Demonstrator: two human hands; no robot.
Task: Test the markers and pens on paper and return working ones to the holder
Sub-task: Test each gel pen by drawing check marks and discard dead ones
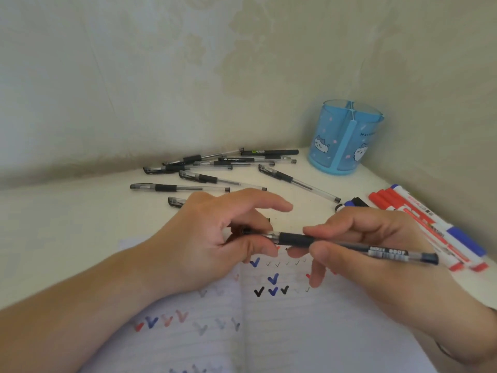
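Note:
A black gel pen (349, 246) lies level above the open lined notebook (269, 332). My right hand (376, 251) pinches its barrel by the rubber grip. My left hand (209, 238) pinches the pen's cap (246, 231) at the tip end; whether the cap is on or off I cannot tell. The notebook page carries black, blue and red tick marks (273, 290). A blue see-through pen holder (345, 137) with cat pictures stands at the back right and looks empty.
Several black gel pens (215, 168) lie scattered on the white table behind my hands. Red and blue markers (430, 224) lie along the right wall. Patterned walls close in the corner behind the holder.

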